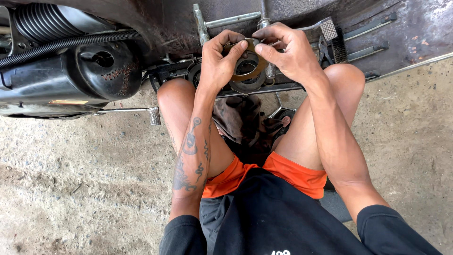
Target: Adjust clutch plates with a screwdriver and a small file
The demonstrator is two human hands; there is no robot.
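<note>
I crouch beside a motorcycle's underside, knees apart. Both hands hold a flat brown ring-shaped plate (pixel 257 71) up in front of the engine. My left hand (pixel 218 59) grips its left edge, thumb across the face. My right hand (pixel 286 52) pinches its top right edge. Just beneath the ring lies a dark round metal disc (pixel 247 85) on a frame bar (pixel 264 90). The ring's upper edge is hidden by my fingers.
A black plastic casing (pixel 71 75) with a ribbed hose (pixel 61 43) sits at left. A foot peg (pixel 154 115) sticks out below it. A pedal (pixel 329 29) and metal rods lie at upper right. A dirty rag (pixel 238 120) lies between my knees on rough concrete ground (pixel 80 189).
</note>
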